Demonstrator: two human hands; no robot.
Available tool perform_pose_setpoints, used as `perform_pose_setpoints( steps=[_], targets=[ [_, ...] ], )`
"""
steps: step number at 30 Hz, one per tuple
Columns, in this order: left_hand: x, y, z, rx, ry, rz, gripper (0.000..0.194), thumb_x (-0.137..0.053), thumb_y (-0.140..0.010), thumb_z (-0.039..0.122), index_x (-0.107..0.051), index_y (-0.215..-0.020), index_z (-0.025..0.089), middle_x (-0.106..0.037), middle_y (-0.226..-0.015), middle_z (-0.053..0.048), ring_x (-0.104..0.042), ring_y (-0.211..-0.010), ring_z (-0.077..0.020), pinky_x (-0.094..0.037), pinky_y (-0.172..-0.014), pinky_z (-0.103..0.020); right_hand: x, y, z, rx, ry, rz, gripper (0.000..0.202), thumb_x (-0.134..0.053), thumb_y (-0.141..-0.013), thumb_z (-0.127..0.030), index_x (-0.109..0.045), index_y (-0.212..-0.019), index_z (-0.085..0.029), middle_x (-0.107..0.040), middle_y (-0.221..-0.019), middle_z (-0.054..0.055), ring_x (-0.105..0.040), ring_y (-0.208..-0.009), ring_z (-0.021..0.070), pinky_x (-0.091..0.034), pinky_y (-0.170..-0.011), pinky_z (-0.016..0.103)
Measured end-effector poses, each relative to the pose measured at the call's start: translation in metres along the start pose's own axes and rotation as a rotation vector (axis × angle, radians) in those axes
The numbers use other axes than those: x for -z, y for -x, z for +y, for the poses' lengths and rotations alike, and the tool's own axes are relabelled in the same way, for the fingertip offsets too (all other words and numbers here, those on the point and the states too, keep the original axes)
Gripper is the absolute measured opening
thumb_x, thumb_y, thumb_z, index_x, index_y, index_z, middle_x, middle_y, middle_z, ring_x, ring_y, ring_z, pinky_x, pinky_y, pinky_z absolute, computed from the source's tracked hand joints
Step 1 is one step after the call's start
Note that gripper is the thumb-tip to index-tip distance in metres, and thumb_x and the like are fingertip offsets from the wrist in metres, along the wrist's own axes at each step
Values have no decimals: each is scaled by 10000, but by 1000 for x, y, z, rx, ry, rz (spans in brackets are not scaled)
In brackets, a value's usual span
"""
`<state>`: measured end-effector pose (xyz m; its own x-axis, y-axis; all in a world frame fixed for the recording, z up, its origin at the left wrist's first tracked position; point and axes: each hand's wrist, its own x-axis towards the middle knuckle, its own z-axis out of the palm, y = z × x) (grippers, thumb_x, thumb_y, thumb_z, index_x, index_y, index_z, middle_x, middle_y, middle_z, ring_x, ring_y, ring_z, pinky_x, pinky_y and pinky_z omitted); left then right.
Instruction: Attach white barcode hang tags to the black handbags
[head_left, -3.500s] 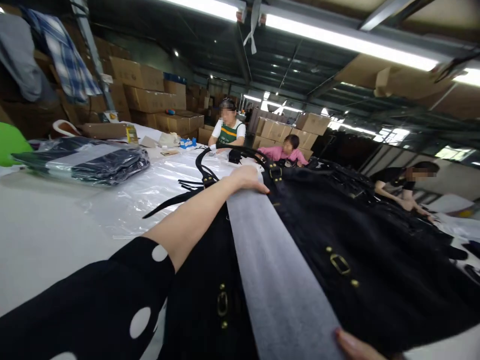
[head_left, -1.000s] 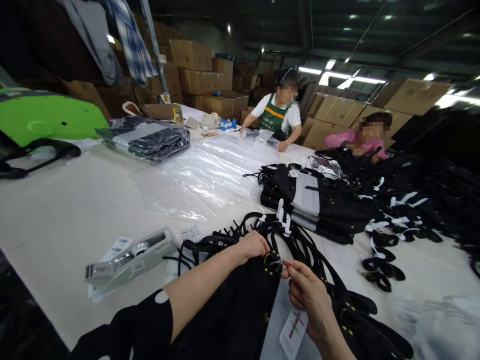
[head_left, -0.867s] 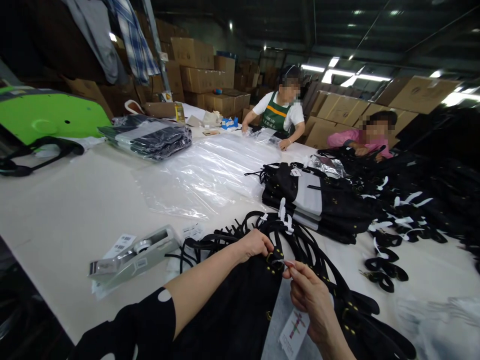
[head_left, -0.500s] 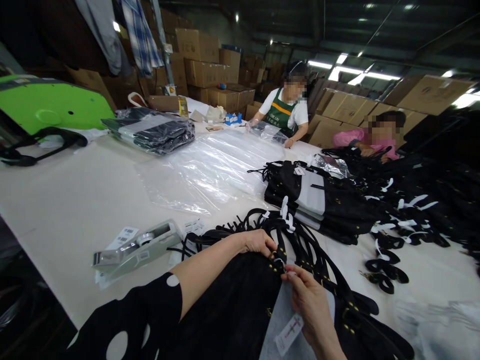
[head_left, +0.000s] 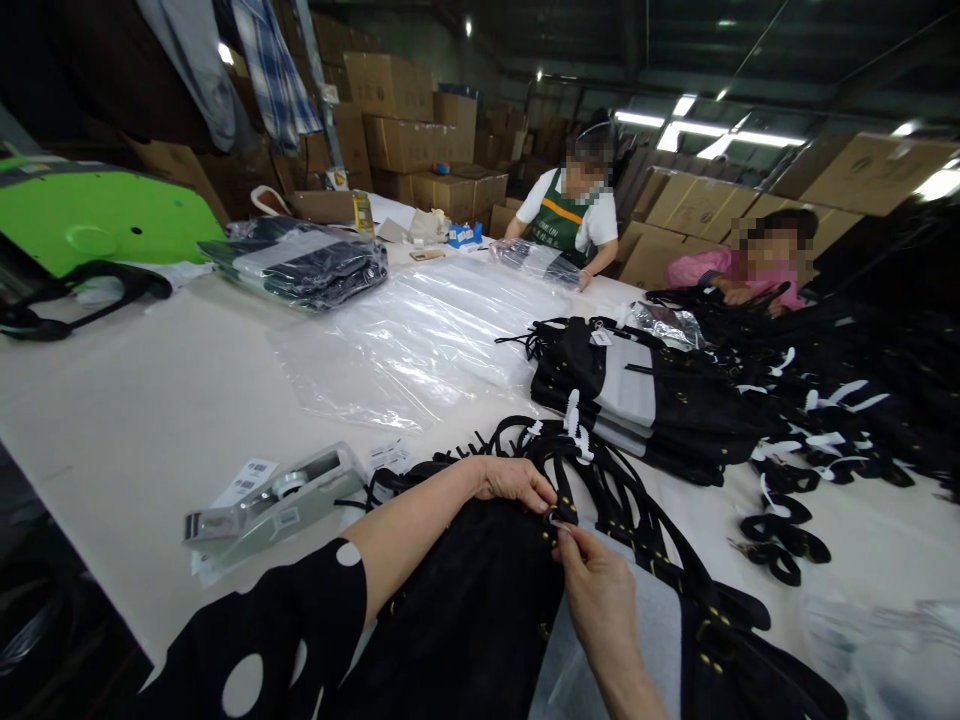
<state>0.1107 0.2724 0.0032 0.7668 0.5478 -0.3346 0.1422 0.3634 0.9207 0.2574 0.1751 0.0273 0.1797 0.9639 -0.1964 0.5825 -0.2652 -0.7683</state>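
A black and grey bag [head_left: 472, 590] lies at the near edge of the table, with black straps [head_left: 622, 490] heaped behind it. My left hand [head_left: 517, 483] is closed at the bag's top corner, its fingertips pinching the strap end beside a metal ring. Just right of it, my right hand [head_left: 592, 575] is closed too, thumb and finger pressed together at the same ring. The ring is small and partly hidden by the fingertips. The hands nearly touch.
A tape dispenser [head_left: 281, 500] lies on labels at left. Clear plastic bags [head_left: 420, 340] cover the table's middle. Folded bags [head_left: 630, 385] and loose straps [head_left: 780, 540] lie right. Across the table, one person [head_left: 562, 215] handles a wrapped bag; another [head_left: 757, 265] wears pink.
My right hand has moved slightly left and up, closer to my left hand at the ring. The white tag that hung beside my right hand no longer shows.
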Motion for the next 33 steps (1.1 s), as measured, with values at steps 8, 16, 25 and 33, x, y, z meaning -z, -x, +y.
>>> perform_pose_setpoints(
  steps=[8,16,25,33],
  targets=[
    [-4,-3,-1,-1,-59,89,149,-568,-534,117,-662,-649,133,-535,-628,32,-411,-573,-71,-317,-564,-218,-5,-4,0,2,40,9,324,-455,-721,-415,-682,-793,-194,-661,-705,67,-583,-670,224,-381,-612,309],
    [-9,-7,0,-25,-104,134,143,-613,-543,146,-674,-671,127,-523,-564,42,-379,-512,-56,-257,-472,-201,-4,-3,-3,8,97,-12,352,-420,-741,-429,-675,-800,-194,-643,-669,62,-566,-642,214,-361,-587,301],
    [-10,-12,-2,-50,-112,168,99,-674,-500,139,-638,-592,130,-543,-546,58,-465,-581,-75,-357,-588,-194,-3,-8,2,-18,2,-40,329,-469,-715,-465,-645,-677,-189,-605,-583,28,-545,-606,193,-346,-556,275],
    [-11,-9,-1,-70,-96,175,81,-660,-504,114,-611,-568,124,-546,-547,57,-479,-584,-80,-386,-623,-202,-2,-10,12,-72,-157,-38,339,-529,-687,-485,-625,-595,-173,-620,-647,27,-530,-661,182,-343,-608,270]
  ],
)
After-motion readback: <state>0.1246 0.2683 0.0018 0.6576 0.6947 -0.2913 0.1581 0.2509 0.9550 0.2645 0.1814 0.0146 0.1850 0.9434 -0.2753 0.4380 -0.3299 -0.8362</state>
